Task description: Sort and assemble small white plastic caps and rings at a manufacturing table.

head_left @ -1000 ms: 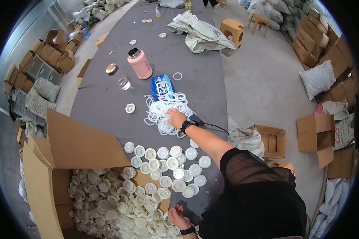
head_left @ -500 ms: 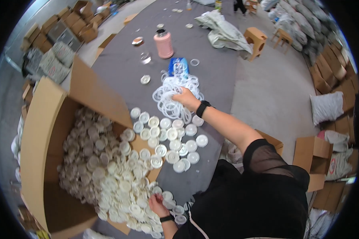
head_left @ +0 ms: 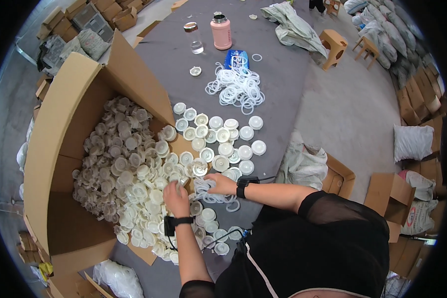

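Note:
My right hand [head_left: 222, 184] is closed around a bunch of white rings [head_left: 227, 199], low over the table at the edge of the lids. Just left of it, my left hand [head_left: 176, 199] reaches over the heap of white plastic lids [head_left: 139, 211]; its fingers are bent together at a lid, and the grip is partly hidden. The heap spills out of a large cardboard box [head_left: 67, 124] tipped on its side. More lids [head_left: 225, 149] lie spread flat on the grey table cover beyond my hands. Farther off is a loose pile of rings [head_left: 236, 89].
Behind the ring pile are a blue packet [head_left: 236, 59], a pink bottle [head_left: 221, 34] and a clear bottle [head_left: 194, 39]. A pale sack [head_left: 295, 30] lies at the far right of the table. Stools [head_left: 334, 47] and cardboard boxes [head_left: 390, 196] stand on the floor to the right.
My right hand has come back from the ring pile toward me, bringing a bunch of rings. My left hand has moved up and left onto the lids. The view has shifted.

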{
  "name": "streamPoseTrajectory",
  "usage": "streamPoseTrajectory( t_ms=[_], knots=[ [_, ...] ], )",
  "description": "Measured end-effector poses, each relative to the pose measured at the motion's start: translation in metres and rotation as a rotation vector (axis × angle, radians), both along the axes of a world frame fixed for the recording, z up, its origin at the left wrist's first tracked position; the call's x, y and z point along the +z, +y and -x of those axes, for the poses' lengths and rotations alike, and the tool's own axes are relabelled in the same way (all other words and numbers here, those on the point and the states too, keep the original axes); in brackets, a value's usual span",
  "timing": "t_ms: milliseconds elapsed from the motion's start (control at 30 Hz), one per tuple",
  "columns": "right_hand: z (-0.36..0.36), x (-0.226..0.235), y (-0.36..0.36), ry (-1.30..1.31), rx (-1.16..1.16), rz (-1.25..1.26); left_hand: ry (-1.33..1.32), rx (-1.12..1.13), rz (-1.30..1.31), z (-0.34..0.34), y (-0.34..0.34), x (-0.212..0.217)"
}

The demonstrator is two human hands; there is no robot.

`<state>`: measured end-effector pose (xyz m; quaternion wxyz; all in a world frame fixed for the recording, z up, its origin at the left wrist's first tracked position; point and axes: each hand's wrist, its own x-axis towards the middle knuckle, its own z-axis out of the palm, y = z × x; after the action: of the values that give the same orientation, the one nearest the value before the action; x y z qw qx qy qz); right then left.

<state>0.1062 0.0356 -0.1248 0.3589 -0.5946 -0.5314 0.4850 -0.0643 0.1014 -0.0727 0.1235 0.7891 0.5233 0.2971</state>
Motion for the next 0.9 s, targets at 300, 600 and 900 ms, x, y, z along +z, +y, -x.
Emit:
streamPoseTrajectory(
  t_ms=[300, 600, 900],
  knots=[
    [-0.013, 0.046, -0.019, 0.044, 0.078, 0.167, 0.622, -0.016, 0.083, 0.003, 0.031, -0.017],
    [0.016, 0.065, -0.009, 0.922, -0.150, 0.555, -0.094, -0.006, 0.003, -0.001, -0.031, 0.004],
    [0.002, 0.025, -0.012, 0.645, -0.411, 0.490, -0.020, -0.119, 0.033, -0.001, -0.038, -0.038]
  ],
)
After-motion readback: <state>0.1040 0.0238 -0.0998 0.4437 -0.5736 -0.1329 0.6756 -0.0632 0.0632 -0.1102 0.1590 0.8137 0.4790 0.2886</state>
